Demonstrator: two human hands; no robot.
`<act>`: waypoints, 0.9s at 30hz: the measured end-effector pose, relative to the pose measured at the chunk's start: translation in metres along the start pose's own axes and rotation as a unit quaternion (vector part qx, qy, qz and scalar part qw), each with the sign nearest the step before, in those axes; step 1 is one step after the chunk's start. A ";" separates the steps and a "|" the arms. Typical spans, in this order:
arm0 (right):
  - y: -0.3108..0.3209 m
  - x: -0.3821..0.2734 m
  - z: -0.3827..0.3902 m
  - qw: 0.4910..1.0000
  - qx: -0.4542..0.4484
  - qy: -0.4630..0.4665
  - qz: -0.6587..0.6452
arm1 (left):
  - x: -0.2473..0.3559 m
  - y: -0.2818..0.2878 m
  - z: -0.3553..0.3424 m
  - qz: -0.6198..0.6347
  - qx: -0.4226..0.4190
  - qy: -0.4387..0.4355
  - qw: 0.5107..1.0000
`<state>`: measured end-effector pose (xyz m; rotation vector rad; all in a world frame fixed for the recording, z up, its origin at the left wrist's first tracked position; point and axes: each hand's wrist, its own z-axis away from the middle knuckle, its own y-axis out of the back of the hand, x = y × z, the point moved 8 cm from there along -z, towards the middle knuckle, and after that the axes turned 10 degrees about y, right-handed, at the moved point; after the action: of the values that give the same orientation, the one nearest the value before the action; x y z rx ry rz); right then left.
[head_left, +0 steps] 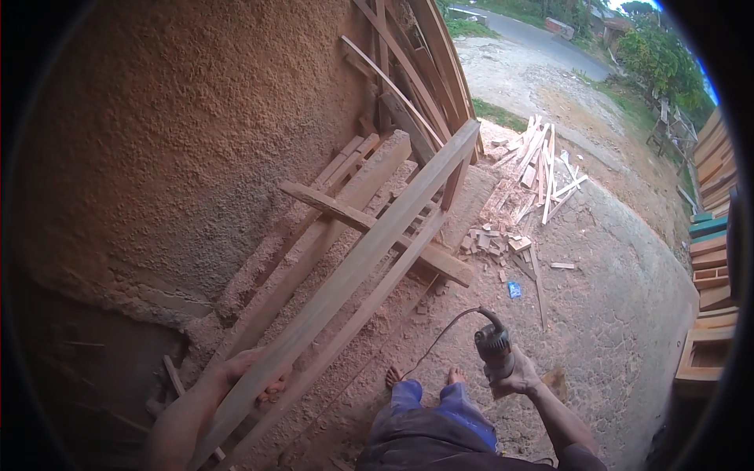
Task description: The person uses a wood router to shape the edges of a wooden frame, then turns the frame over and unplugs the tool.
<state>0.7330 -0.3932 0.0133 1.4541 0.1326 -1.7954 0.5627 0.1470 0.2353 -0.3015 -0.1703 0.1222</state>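
A long narrow wooden frame (355,276) slants from the lower left up to the far middle, tilted on its edge across a wooden crosspiece (440,260). Near its close end, my left hand (253,372) reaches round the long upper rail; fingers show in the gap under it. My right hand (518,375) grips a corded trim router (495,349) with a dark top and greyish body, held apart from the frame, to the right of my legs. Its cord (442,333) loops out of the top and drops toward my bare feet. The tool's bit is hidden.
Thick beams (310,263) covered in sawdust lie along the rough wall (188,157). Boards (408,71) lean at the far end. Offcuts (542,169) and small blocks (491,242) litter the concrete floor (605,290). More timber (711,259) is stacked at the right.
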 end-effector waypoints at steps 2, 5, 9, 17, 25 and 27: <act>-0.006 -0.016 -0.001 1.000 -0.002 -0.006 0.005 | -0.003 0.017 -0.009 0.000 -0.009 0.020 1.000; -0.013 -0.048 -0.004 1.000 -0.005 -0.008 -0.024 | -0.001 0.033 -0.012 -0.036 -0.010 0.007 0.999; -0.018 -0.022 -0.004 0.999 0.027 -0.017 0.015 | 0.015 0.042 -0.023 -0.072 0.013 -0.009 0.997; -0.044 -0.100 -0.019 0.986 0.001 -0.046 -0.159 | -0.017 0.119 -0.045 -0.063 -0.020 -0.012 0.998; -0.062 -0.073 -0.014 0.993 0.025 0.005 -0.119 | 0.065 0.063 -0.008 -0.423 0.156 -0.251 0.857; -0.070 -0.096 -0.017 0.991 0.012 0.016 -0.132 | 0.055 0.058 0.018 -0.353 0.154 -0.241 0.891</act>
<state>0.7033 -0.2875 0.0632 1.5409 0.3337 -1.9895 0.6076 0.2146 0.2430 0.1288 -0.7373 -0.5046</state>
